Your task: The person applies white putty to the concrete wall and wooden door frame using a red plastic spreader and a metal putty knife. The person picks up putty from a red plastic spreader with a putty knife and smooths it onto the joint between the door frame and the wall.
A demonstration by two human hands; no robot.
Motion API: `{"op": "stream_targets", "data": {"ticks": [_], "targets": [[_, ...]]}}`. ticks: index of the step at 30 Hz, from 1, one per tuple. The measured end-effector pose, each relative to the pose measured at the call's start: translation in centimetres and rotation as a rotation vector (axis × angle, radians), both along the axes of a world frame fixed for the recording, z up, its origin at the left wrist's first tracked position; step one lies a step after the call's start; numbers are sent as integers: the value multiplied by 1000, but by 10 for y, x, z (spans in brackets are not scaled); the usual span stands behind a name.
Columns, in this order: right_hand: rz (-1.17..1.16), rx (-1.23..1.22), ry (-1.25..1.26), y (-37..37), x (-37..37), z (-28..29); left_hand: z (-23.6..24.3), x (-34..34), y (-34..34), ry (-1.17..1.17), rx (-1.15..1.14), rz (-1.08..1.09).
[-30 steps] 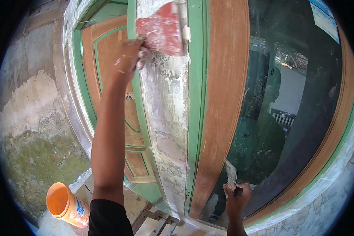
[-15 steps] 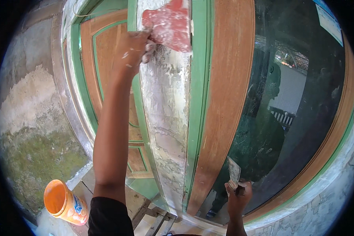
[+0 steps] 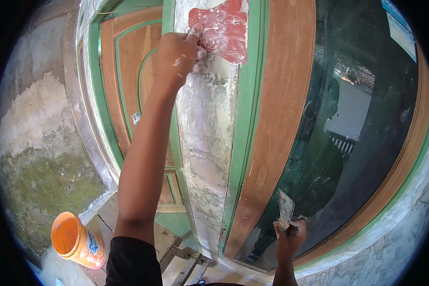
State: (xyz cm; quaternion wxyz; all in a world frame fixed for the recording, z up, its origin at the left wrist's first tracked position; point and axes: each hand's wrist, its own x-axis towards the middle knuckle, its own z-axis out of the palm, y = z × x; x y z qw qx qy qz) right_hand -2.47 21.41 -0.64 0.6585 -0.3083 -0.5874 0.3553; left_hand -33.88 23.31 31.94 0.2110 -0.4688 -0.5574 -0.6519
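In front of us on the right stands a tall, dark, reflective glass pane (image 3: 386, 114) set in brown wood, with a pale fence and a person's dark outline mirrored in it. Far to our left rises a weathered grey concrete wall (image 3: 38, 124), its lower part greenish. Between the two we see a brown wooden door (image 3: 128, 52) with green trim, and, to the right of it, a narrow upright strip of patchy white-and-grey plaster (image 3: 207, 138). A green-painted wooden edging (image 3: 252, 109) runs along the strip's right side, and beyond that comes a broad, brown wooden post (image 3: 283, 95) bordering the glass.

Low on the left, an orange, round plastic bucket (image 3: 81, 250) sits on the ground, its open mouth tilted toward us. Near the lower edge, partly cut off, is a greyish wooden frame of bars (image 3: 183, 271).

Our left hand (image 3: 181, 55), below a black sleeve (image 3: 133, 262), pinches the left edge of a flat, red, white-smeared spreader (image 3: 221, 33). The spreader lies over the upper plaster, its lower right corner overlapping the green edging; we cannot tell how firmly it presses. Our right hand (image 3: 289, 238), low before the glass, is closed around the handle of a small, grey metal putty knife (image 3: 286, 205), blade upward.
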Motion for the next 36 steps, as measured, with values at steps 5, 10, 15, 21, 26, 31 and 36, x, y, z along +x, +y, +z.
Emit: {"op": "stream_targets", "data": {"ticks": [5, 10, 15, 21, 26, 31, 36], "targets": [[33, 24, 13, -4, 4, -3, -5, -48, 2, -85, 118, -51], [31, -13, 40, -8, 8, 4, -8, -21, -17, -186, 83, -548], [22, 5, 27, -15, 5, 5, -7, -34, 4, 77, 87, 159], [41, -34, 65, -18, 12, 7, -14, -26, -24, -231, 143, -411], [40, -1, 78, -21, 6, 6, -12, -15, 3, 42, -9, 7], [40, -45, 73, -22, 10, 7, -18, -47, -12, -230, 136, -228], [24, -107, 37, -25, 7, 12, -26, -21, -5, 74, 119, -109]]}}
